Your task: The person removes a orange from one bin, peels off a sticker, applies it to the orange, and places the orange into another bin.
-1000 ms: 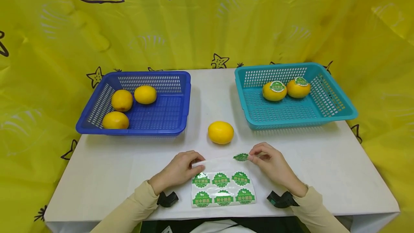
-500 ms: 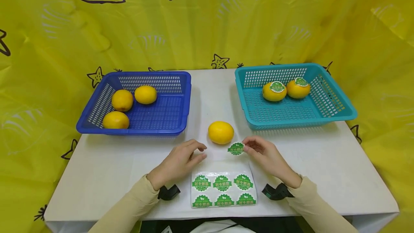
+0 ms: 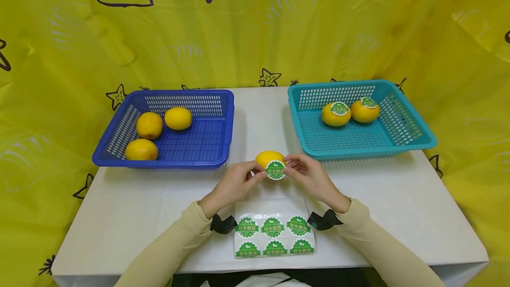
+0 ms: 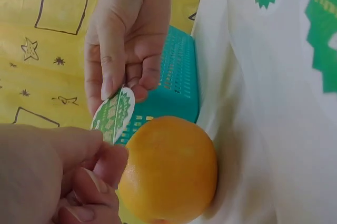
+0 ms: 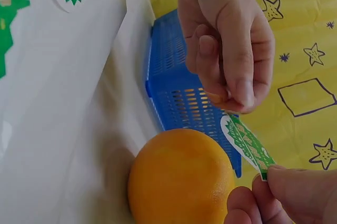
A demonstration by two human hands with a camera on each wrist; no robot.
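Both hands hold one round green-and-white sticker (image 3: 275, 170) by its opposite edges. My left hand (image 3: 234, 183) pinches its left edge between thumb and finger; my right hand (image 3: 314, 179) pinches the right edge. Just behind the sticker a smooth yellow fruit (image 3: 268, 157) rests on the white table, partly covered by it in the head view. From the wrist views the fruit (image 4: 169, 168) looks rounder and more orange, with the sticker (image 5: 246, 144) held above it, apart from its skin. Nearer the body lies the sticker sheet (image 3: 275, 207), with rows of green stickers and a bare strip at its far end.
A blue basket (image 3: 163, 163) at the left holds three plain yellow fruits. In the teal basket (image 3: 370, 150) at the right lie two fruits bearing green stickers. A yellow patterned curtain (image 3: 239, 34) hangs behind the white table (image 3: 398, 216).
The right hand has lifted the sticker off the sheet and carried it forward and left to the fruit. My left hand has let go of the sheet and taken the sticker's other edge.
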